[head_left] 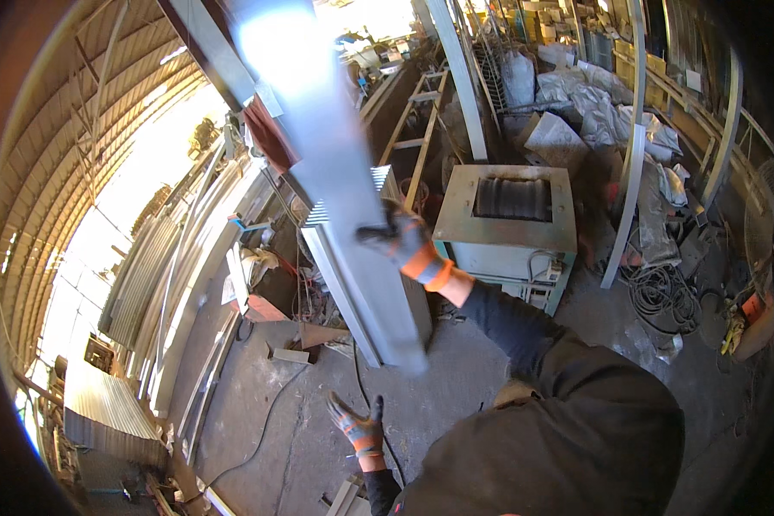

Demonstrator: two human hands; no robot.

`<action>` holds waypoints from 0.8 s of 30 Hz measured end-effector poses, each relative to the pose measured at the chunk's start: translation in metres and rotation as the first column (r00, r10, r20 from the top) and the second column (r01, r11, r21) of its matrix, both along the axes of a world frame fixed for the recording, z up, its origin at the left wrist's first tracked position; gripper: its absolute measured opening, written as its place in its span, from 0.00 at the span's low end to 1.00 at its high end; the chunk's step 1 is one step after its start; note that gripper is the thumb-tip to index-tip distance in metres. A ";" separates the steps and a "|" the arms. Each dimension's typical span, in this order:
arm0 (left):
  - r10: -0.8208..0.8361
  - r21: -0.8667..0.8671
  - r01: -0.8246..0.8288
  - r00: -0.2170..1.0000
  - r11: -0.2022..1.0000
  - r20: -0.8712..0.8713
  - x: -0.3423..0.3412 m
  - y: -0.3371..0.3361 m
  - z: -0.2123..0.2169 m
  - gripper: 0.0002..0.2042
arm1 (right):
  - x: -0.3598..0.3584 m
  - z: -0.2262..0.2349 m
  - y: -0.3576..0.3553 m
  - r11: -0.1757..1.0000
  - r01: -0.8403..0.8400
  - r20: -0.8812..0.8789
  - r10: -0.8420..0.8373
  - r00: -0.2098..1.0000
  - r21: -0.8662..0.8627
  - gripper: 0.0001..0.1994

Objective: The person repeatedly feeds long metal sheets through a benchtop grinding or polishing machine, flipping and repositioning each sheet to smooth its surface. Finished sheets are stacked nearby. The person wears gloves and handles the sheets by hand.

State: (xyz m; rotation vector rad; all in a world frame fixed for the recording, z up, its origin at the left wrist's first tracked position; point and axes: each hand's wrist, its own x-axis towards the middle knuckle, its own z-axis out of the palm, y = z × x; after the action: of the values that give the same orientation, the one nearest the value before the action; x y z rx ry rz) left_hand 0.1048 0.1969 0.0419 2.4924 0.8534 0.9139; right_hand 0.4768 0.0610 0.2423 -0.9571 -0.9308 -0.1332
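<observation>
A long silver-grey metal profile (340,176) runs from the top of the view down to the floor, slightly tilted and smeared by motion. My right hand (408,247), in a grey and orange work glove, grips its right edge with the dark thumb over the front face. More ribbed metal profiles (340,288) stand directly beside and behind it. Lower down, my left hand (358,427), gloved alike, hangs above the floor with its fingers spread. It holds nothing and is apart from the profile.
A pale green machine (503,228) with a dark roller stands to the right. Long metal sheets (198,258) are stacked at left, near a ribbed stack (107,404). Cable coils (662,297) lie at right; a thin cable (271,413) crosses the floor. A yellow ladder (414,129) leans behind.
</observation>
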 end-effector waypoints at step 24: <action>-0.646 -0.325 0.629 0.385 0.706 -0.659 0.449 -0.171 -0.178 0.20 | 0.541 -0.391 -0.221 -0.316 0.593 0.642 -0.593 0.486 -0.740 0.38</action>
State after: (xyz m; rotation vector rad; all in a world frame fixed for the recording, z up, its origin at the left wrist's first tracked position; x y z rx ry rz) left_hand 0.5541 0.0254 -0.1357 2.7888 -0.0364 -0.4427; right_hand 1.0174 -0.1603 -0.1489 -2.8045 -0.1915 -0.4619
